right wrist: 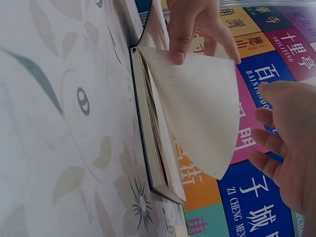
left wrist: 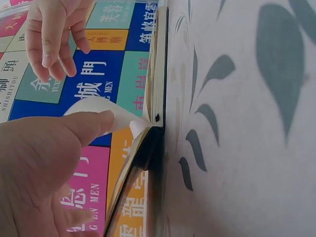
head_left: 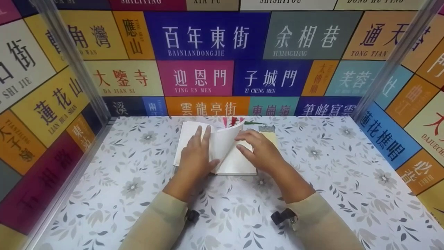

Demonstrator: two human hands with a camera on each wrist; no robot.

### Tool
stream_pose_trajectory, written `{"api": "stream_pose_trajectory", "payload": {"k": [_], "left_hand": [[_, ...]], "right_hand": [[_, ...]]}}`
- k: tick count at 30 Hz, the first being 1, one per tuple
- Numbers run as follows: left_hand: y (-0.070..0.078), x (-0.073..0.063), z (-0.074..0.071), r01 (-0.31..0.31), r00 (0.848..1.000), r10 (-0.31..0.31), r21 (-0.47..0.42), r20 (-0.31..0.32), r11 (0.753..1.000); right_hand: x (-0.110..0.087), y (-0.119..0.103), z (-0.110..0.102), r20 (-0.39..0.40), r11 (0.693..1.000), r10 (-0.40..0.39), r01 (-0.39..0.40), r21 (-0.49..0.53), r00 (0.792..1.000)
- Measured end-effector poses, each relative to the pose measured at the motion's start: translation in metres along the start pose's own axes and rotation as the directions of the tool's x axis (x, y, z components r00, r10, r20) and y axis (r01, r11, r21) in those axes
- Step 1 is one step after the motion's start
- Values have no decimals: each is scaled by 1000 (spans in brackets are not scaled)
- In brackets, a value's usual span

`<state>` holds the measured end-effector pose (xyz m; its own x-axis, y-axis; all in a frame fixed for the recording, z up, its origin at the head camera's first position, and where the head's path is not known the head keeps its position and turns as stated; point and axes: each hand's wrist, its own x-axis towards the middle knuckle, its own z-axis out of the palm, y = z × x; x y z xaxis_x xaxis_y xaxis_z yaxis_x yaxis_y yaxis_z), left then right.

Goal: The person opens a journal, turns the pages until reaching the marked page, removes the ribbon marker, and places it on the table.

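Observation:
An open notebook [head_left: 239, 168] with blank-looking cream pages lies on the patterned tabletop; the right wrist view shows faint ruled lines on its lifted page [right wrist: 202, 94]. That page stands curved up between the two halves. My left hand [head_left: 197, 152] rests over the left-hand pages with its fingers extended, its thumb close to the gutter and against the lifted page. On the other side my right hand [head_left: 260, 149] hovers over the right half, fingers loosely bent. A gap shows between those fingers and the page in the right wrist view.
Behind the notebook lie pink and red pointed pieces [head_left: 233, 121], a green strip [head_left: 255, 123] and a yellowish item with a grey patch [head_left: 267, 129], partly hidden. Colourful panels with printed characters [head_left: 208, 34] wall the table at the back and sides. Clear posts [head_left: 388, 66] mark the corners.

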<state>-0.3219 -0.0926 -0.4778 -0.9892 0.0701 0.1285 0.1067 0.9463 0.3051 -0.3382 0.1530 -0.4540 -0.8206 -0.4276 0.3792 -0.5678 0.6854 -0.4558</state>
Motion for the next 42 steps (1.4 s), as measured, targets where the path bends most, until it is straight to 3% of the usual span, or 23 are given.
{"api": "stream_pose_trajectory", "payload": {"k": [4,10,18,28,42], "left_hand": [[-1,1,-2,-38,998,40,49,-39,998],[-5,1,0,-92,996,94,122,-8,988],[-12,-1,-1,-115,988,102,111,113,987],[-19,4,0,-80,973,64,65,223,995],[-25,3,3,-73,951,50,64,305,995]], "right_hand": [[1,3,-3,103,997,81,-79,-19,991],[1,11,-6,261,981,196,-187,-57,945],[-2,25,-2,369,985,166,-136,-105,915],[-3,34,1,466,977,213,-179,-117,859],[-7,35,5,497,971,239,-207,-119,834]]}}
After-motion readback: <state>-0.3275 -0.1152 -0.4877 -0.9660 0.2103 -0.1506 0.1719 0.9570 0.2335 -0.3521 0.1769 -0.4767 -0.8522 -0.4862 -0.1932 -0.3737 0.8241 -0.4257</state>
